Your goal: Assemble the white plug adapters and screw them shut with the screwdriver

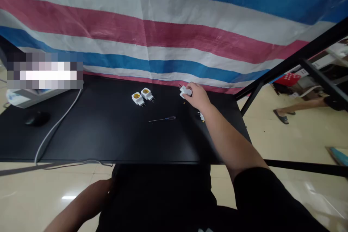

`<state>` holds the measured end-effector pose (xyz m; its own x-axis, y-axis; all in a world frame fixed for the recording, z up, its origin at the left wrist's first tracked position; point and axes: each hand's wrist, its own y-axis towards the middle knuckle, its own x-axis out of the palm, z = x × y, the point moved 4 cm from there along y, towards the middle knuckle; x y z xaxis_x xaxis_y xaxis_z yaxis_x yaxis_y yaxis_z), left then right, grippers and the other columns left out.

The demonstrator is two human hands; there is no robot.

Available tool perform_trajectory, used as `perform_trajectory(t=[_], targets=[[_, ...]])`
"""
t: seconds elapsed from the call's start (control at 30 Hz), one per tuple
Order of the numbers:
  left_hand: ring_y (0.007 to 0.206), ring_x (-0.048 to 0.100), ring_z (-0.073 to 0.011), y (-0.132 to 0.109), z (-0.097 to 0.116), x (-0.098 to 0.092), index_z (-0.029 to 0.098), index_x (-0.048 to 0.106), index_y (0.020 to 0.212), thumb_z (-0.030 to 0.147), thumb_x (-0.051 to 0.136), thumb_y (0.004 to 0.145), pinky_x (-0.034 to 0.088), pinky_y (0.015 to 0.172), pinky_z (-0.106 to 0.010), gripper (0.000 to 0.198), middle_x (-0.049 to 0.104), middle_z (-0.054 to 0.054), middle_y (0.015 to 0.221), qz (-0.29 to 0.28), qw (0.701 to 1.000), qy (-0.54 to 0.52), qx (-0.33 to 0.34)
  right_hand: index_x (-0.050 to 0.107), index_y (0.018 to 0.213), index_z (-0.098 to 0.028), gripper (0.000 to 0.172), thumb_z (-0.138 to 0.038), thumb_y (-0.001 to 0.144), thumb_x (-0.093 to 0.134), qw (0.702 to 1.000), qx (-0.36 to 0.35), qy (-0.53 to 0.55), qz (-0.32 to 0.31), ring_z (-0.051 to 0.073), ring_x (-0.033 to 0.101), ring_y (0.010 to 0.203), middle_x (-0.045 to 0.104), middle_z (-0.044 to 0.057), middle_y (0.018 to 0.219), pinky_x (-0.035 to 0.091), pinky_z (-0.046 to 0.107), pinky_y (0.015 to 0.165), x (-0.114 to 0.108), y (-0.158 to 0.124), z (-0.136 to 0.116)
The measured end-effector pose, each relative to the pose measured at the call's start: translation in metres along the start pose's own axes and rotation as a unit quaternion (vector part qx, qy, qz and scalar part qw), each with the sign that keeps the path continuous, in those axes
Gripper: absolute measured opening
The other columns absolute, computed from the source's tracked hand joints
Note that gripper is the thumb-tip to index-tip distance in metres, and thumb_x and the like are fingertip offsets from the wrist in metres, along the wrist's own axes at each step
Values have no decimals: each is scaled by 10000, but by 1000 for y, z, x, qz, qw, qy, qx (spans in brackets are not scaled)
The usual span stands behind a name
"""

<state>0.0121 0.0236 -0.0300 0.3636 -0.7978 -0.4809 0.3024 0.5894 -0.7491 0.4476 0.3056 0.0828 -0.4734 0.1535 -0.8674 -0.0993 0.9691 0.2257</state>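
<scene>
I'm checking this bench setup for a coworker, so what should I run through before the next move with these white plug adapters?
1. Right hand grips a white plug adapter: ok.
2. Two more adapters lie side by side on the black table, apart from the right hand: ok.
3. Small screwdriver lies on the table, free of both hands: ok.
4. Left hand is ready at the work: not ok, it hangs below the table edge.
5. White piece beside the right forearm: cannot tell what it is, partly hidden.
</scene>
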Motion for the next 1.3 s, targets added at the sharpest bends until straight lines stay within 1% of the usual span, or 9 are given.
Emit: perform_trajectory(t=[0.13,0.2,0.3,0.4,0.47,0.6,0.83,1.0,1.3], targets=[[737,646,-216,-15,82,-35,257,659,956,446,522,1075,478,719,-347,262,678,-15,801,29,989,-28,140,676,1304,-252,398,-342,953,841,975,-9,205,-85,216,726,871,784,83,1244,605,404,826,13,-46,-29],[753,616,-185,-5,116,-52,253,656,1053,431,537,1097,506,730,-328,219,638,-2,838,135,962,-88,222,680,1371,-269,485,-328,926,864,952,-22,274,-135,182,717,830,766,83,1298,617,383,807,26,-75,-44],[935,685,-195,30,142,-69,244,616,1309,373,674,1051,608,884,-367,295,673,-45,1052,290,886,-188,310,702,1399,-285,529,-332,906,888,909,-18,380,-168,177,744,855,753,89,1332,644,361,791,48,-114,-55],[1220,702,-263,73,159,-71,251,534,1513,343,844,945,668,956,-410,654,632,-156,1433,303,840,-221,393,728,1318,-270,502,-361,867,930,881,6,441,-171,192,778,898,761,86,1306,678,362,808,70,-141,-53],[1223,718,-273,93,168,-70,250,550,1543,328,852,952,675,981,-441,669,644,-165,1453,291,833,-190,431,729,1280,-263,502,-369,840,946,874,25,460,-153,196,789,884,777,76,1246,691,365,801,81,-151,-48],[1232,738,-292,104,173,-73,249,667,1455,342,810,1019,664,991,-458,468,732,-146,1375,307,822,-136,460,755,1267,-270,499,-397,829,959,879,31,461,-114,203,793,878,781,81,1241,696,364,778,91,-160,-42],[1193,776,-278,105,166,-76,244,740,1385,356,810,1041,644,1047,-476,368,797,-122,1298,286,828,-135,462,804,1266,-292,467,-437,855,972,892,-34,438,-105,217,768,926,780,66,1170,691,394,830,89,-160,-43],[1245,764,-292,106,166,-75,250,752,1408,351,791,1051,612,1130,-515,372,802,-122,1312,301,830,-108,457,814,1286,-301,491,-467,854,978,890,-29,440,-119,229,772,936,781,64,1160,698,433,898,88,-160,-39],[1193,777,-282,105,166,-75,252,740,1433,370,773,1060,649,1071,-476,393,790,-119,1297,311,823,-106,464,760,1337,-275,485,-473,928,930,887,-63,443,-114,216,776,968,765,94,1262,707,408,886,92,-163,-37]])
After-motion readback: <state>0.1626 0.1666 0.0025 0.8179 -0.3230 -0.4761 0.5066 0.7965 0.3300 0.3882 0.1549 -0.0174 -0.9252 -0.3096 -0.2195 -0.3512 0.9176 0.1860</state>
